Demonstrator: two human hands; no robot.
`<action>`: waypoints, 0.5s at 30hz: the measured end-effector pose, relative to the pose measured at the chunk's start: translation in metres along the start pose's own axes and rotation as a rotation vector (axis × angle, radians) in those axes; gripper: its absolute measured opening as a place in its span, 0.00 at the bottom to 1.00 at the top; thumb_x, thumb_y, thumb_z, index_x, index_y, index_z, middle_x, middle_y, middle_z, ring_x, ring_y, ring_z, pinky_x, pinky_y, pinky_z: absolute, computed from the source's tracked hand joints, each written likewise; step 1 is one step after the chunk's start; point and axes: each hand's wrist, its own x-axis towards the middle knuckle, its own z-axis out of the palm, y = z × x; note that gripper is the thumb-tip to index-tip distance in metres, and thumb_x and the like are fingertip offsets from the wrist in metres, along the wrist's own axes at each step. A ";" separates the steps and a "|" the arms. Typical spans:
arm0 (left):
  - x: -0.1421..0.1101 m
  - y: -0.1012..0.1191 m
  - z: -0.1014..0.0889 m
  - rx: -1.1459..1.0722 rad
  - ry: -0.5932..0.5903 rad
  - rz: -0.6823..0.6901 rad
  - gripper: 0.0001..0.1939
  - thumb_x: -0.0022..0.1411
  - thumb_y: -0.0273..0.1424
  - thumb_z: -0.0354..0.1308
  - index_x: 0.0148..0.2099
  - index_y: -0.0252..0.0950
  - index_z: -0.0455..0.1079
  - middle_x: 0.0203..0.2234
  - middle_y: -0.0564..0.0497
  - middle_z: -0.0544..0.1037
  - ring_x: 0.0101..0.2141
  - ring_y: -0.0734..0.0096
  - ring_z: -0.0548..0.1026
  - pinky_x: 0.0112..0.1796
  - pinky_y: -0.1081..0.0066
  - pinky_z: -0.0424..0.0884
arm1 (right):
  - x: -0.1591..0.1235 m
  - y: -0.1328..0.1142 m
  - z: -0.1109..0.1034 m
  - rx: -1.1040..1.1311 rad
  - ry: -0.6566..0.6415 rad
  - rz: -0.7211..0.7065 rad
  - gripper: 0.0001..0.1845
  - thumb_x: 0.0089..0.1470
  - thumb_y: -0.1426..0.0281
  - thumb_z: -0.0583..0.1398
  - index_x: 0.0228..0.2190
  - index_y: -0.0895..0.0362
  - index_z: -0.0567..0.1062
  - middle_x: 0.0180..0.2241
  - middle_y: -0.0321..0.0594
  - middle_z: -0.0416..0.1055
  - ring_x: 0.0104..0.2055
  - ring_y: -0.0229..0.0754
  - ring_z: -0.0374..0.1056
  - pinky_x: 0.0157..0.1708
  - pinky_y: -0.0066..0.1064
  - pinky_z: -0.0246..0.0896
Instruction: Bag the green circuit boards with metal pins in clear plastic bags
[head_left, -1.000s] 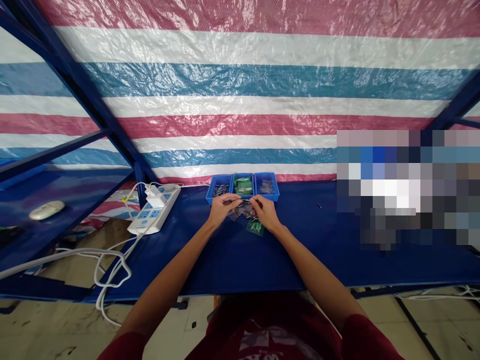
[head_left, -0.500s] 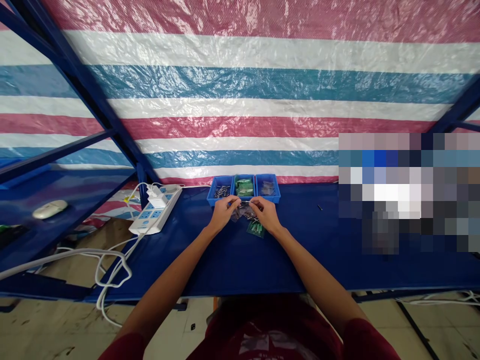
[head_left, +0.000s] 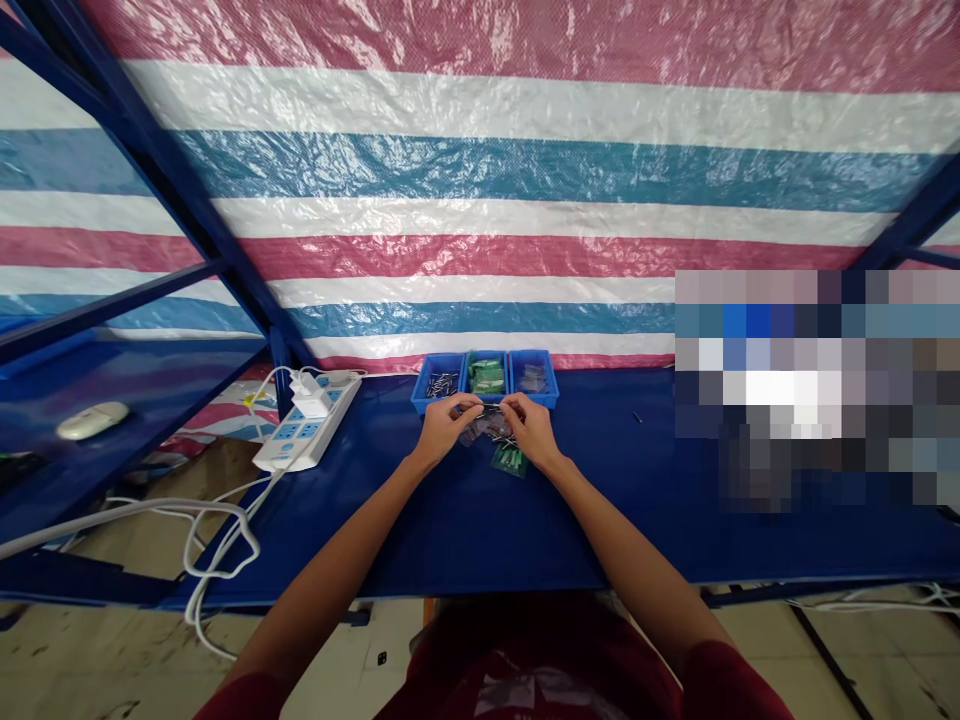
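Observation:
My left hand point(head_left: 444, 430) and my right hand point(head_left: 532, 430) meet over the blue table. Each pinches, thumb to fingers, one end of a small thin rod-like part point(head_left: 491, 405), too small to name more exactly. Under and between the hands lie clear plastic bags point(head_left: 484, 424). A green packet point(head_left: 510, 459) with small pale pieces rests by my right wrist. Just beyond stand three blue bins: the left bin point(head_left: 419, 388) holds small metal parts, the middle bin point(head_left: 487, 354) green packets, and the right bin point(head_left: 553, 382) clear packets.
On the left, a white power strip point(head_left: 289, 455) carries a plugged-in charger point(head_left: 310, 394), with white cables point(head_left: 244, 525) hanging down. A small dark rod point(head_left: 637, 417) lies to the right. A computer mouse point(head_left: 93, 421) sits on the side table. Striped sheeting point(head_left: 480, 170) hangs behind; the far right is pixelated.
The view has shifted very slightly. Both hands keep their pinch on the rod-like part in nearly the same place, and the bins and packets stay where they were.

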 end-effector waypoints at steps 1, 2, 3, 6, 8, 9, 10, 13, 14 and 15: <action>0.000 -0.001 0.000 0.005 0.011 0.008 0.14 0.56 0.41 0.60 0.36 0.34 0.75 0.28 0.49 0.79 0.29 0.67 0.75 0.28 0.74 0.68 | 0.000 0.000 0.000 -0.001 0.003 0.003 0.13 0.58 0.61 0.53 0.31 0.56 0.72 0.23 0.36 0.70 0.25 0.39 0.66 0.26 0.27 0.59; 0.000 -0.001 0.000 0.011 0.018 0.017 0.14 0.56 0.40 0.61 0.35 0.34 0.75 0.28 0.49 0.79 0.30 0.67 0.76 0.28 0.74 0.68 | 0.000 0.001 0.000 -0.003 0.003 0.002 0.13 0.58 0.61 0.53 0.31 0.56 0.72 0.23 0.36 0.69 0.25 0.38 0.66 0.26 0.27 0.59; 0.000 -0.001 0.000 0.015 0.020 0.026 0.13 0.56 0.40 0.60 0.35 0.34 0.76 0.28 0.49 0.79 0.29 0.67 0.75 0.28 0.74 0.68 | 0.000 0.001 0.000 -0.007 0.002 -0.002 0.13 0.58 0.61 0.53 0.31 0.56 0.72 0.23 0.36 0.69 0.25 0.38 0.66 0.26 0.27 0.58; 0.000 0.000 -0.001 0.021 0.011 0.050 0.15 0.58 0.42 0.59 0.35 0.34 0.76 0.28 0.48 0.79 0.29 0.68 0.75 0.28 0.73 0.69 | 0.001 0.003 0.001 -0.017 0.000 -0.018 0.13 0.58 0.61 0.53 0.31 0.56 0.72 0.21 0.35 0.68 0.24 0.38 0.65 0.26 0.27 0.58; 0.000 0.001 -0.001 0.020 0.010 0.055 0.16 0.59 0.42 0.58 0.35 0.34 0.76 0.28 0.48 0.79 0.29 0.67 0.75 0.29 0.73 0.69 | 0.001 0.003 0.001 -0.019 0.003 -0.023 0.14 0.58 0.61 0.53 0.31 0.56 0.72 0.21 0.35 0.67 0.23 0.38 0.65 0.25 0.27 0.58; 0.000 0.001 -0.001 0.018 0.012 0.055 0.16 0.59 0.42 0.58 0.35 0.34 0.76 0.28 0.48 0.79 0.29 0.67 0.75 0.29 0.73 0.70 | 0.001 0.003 0.001 -0.019 0.004 -0.025 0.14 0.58 0.61 0.53 0.31 0.56 0.72 0.21 0.34 0.67 0.23 0.38 0.64 0.25 0.27 0.58; 0.000 0.001 -0.001 0.015 0.016 0.054 0.16 0.59 0.42 0.58 0.35 0.33 0.76 0.28 0.48 0.79 0.29 0.67 0.75 0.29 0.73 0.70 | 0.001 0.002 0.001 -0.017 0.004 -0.027 0.14 0.58 0.60 0.53 0.31 0.56 0.72 0.21 0.35 0.67 0.23 0.37 0.64 0.25 0.27 0.58; 0.001 0.000 -0.001 -0.007 0.024 0.037 0.15 0.59 0.41 0.58 0.34 0.33 0.76 0.27 0.48 0.78 0.28 0.68 0.75 0.28 0.74 0.70 | 0.000 -0.001 0.000 -0.002 0.003 -0.029 0.13 0.57 0.60 0.55 0.32 0.56 0.73 0.22 0.35 0.69 0.22 0.37 0.64 0.25 0.27 0.59; 0.001 0.000 -0.001 -0.021 0.024 0.027 0.15 0.59 0.41 0.58 0.34 0.33 0.76 0.26 0.48 0.78 0.27 0.68 0.75 0.28 0.74 0.70 | 0.000 -0.002 0.000 0.001 0.002 -0.032 0.13 0.56 0.60 0.56 0.33 0.56 0.73 0.23 0.35 0.69 0.22 0.37 0.64 0.25 0.27 0.59; 0.001 -0.001 -0.001 -0.035 0.024 0.016 0.15 0.59 0.41 0.58 0.34 0.33 0.76 0.26 0.49 0.78 0.27 0.69 0.75 0.27 0.74 0.70 | 0.000 -0.003 0.000 0.002 0.000 -0.038 0.12 0.55 0.60 0.56 0.33 0.56 0.74 0.23 0.35 0.70 0.22 0.37 0.64 0.25 0.27 0.59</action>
